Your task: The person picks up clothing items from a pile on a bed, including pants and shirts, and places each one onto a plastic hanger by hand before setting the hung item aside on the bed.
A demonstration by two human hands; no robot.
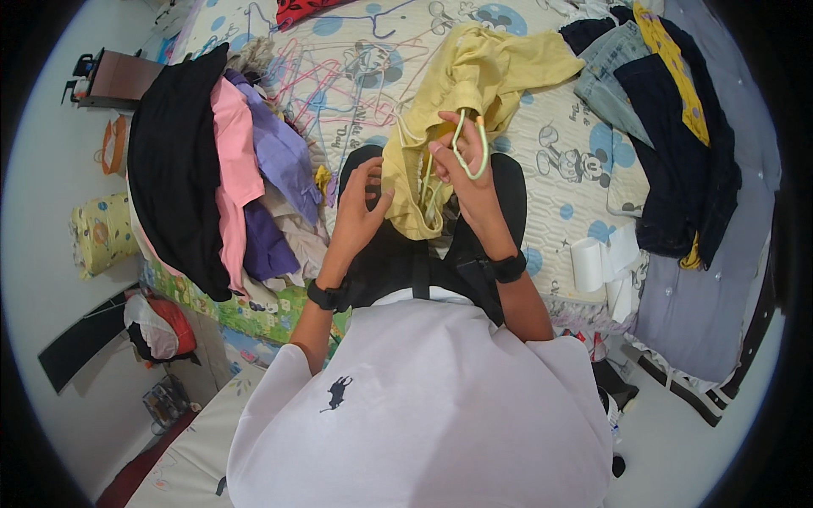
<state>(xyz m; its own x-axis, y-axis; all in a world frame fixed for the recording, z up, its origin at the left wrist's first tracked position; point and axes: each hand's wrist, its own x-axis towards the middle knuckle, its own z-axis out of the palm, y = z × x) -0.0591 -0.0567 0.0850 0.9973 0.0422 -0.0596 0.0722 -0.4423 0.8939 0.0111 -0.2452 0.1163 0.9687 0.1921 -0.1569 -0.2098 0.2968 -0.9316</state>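
Observation:
A yellow garment (pixel 438 82) with a drawstring lies across my lap and the bed, its elastic waistband opening towards me. My right hand (pixel 469 152) holds a pale green hanger (pixel 486 149) at the garment; part of the hanger shows inside the waistband. At the waistband's left edge is my left hand (pixel 365 203), its fingers apart and its thumb near or against the cloth. Whether it grips the cloth is hard to see. Beyond it, several pink and blue hangers (pixel 317 82) lie tangled on the patterned mattress cover (pixel 559 190).
At left are piled a black garment (pixel 178 184), a pink one (pixel 235 140) and a purple one (pixel 286 152). Dark trousers (pixel 667 159) and light jeans (pixel 610 76) lie at right, near a white paper roll (pixel 587 263). A purple hanger (pixel 381 25) rests at the top.

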